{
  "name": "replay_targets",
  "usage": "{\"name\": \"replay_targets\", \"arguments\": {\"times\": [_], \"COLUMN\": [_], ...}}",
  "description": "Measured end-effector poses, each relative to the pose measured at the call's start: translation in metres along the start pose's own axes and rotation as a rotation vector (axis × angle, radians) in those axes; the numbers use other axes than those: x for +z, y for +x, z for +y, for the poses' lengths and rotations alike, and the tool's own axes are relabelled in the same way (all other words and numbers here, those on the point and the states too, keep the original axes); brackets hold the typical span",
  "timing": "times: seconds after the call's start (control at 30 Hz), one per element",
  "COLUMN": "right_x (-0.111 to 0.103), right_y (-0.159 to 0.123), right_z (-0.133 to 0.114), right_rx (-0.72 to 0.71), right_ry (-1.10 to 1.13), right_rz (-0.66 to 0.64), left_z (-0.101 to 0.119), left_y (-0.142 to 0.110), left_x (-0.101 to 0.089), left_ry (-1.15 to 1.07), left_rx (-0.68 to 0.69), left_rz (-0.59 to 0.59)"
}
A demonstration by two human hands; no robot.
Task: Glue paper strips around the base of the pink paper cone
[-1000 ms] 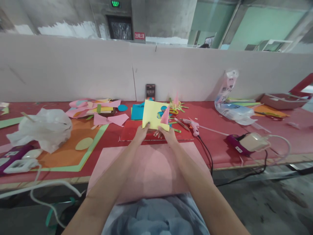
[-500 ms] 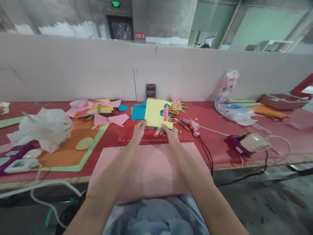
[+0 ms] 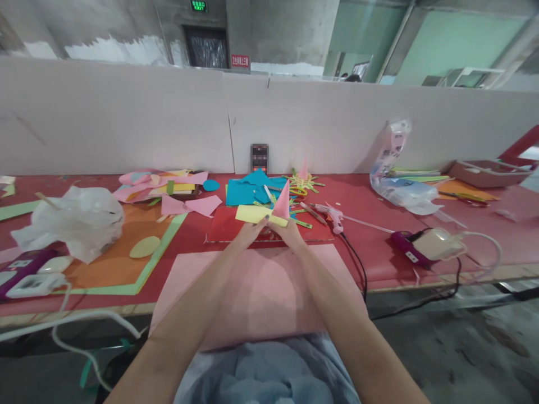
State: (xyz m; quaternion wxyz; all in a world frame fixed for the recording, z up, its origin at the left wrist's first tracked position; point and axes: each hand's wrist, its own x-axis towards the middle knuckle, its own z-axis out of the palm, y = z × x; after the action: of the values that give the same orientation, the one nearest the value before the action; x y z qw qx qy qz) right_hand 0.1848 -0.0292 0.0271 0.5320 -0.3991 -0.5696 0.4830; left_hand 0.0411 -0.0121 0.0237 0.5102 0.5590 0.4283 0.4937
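Observation:
Both hands grip a piece of yellow paper (image 3: 250, 214), now tipped so it shows as a narrow band, over the red board (image 3: 221, 229). My left hand (image 3: 251, 231) is closed on its lower edge. My right hand (image 3: 286, 231) pinches its right part, close to the other hand. Just behind stands a pink paper cone (image 3: 283, 202) among green and yellow strips. Blue paper (image 3: 241, 192) lies beyond, with yellow-handled scissors (image 3: 298, 192) beside it. Most fingers are hidden beneath the yellow paper.
A pink glue gun (image 3: 336, 219) lies to the right, its black cable running off the front edge. Pink sheet (image 3: 265, 297) covers the near edge. Left are a crumpled white plastic bag (image 3: 80, 221) and orange paper (image 3: 105, 275). A white partition (image 3: 168, 118) stands behind.
The yellow paper, earlier held up facing me with its cut-out edge visible, is now tipped flatter and lower. My hands have come closer together, uncovering the blue paper and the cone.

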Motion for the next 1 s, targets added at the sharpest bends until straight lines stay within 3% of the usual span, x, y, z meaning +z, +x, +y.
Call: {"name": "replay_targets", "arguments": {"times": [0.27,0.57,0.87,1.0], "right_x": [0.0003,-0.0018,-0.0015,-0.0029], "right_y": [-0.0011,0.0017,0.001,0.0023], "right_z": [-0.0019,0.0025,-0.0006,0.0014], "right_rx": [0.012,-0.003,-0.002,0.015], "right_ry": [-0.057,-0.063,-0.013,0.03], "right_rz": [-0.014,0.018,0.063,0.091], "left_z": [-0.0001,-0.0029,-0.0002,0.002], "left_y": [-0.0016,0.0052,0.0048,0.0036], "left_x": [-0.0005,-0.004,-0.0096,-0.0078], "left_ry": [-0.001,-0.013,0.136,0.137], "left_rx": [0.004,0.125,0.103,0.073], "left_rz": [-0.019,0.054,0.153,0.098]}}
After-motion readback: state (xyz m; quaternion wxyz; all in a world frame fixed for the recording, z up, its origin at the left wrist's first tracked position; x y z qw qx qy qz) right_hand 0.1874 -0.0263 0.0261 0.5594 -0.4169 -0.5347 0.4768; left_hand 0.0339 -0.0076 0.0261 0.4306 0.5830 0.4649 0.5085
